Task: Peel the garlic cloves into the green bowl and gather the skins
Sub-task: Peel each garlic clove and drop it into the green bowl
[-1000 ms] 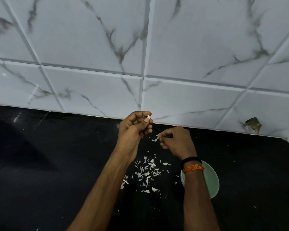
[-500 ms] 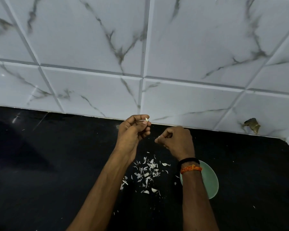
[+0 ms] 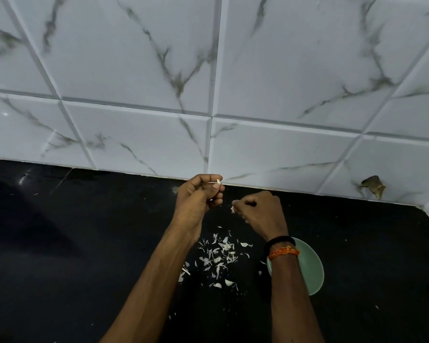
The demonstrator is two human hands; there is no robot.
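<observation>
Risk sits mostly with the light skins [image 3: 218, 258], which lie loose on the black counter [image 3: 84, 243] just left of the green bowl [image 3: 310, 266]. The left hand [image 3: 198, 201] is raised beyond that scatter, its thumb and fingers pinching a small garlic clove [image 3: 218, 181]. The right hand [image 3: 260, 214], just beside it and above the far side of the bowl, is curled with its fingertips nipping a white flake of skin [image 3: 232, 209].

That flake, let go from up there, would probably drift and land wide of the scatter, or in the bowl among whatever is peeled; the bowl's contents are hidden behind the right forearm. The clove is small and likely slick once bare, so a loose pinch could drop it onto the counter among the skins rather than into the bowl. A sleeve-level sweep of the right forearm across the bowl's rim might also tip it, since the wrist hangs right over it.
</observation>
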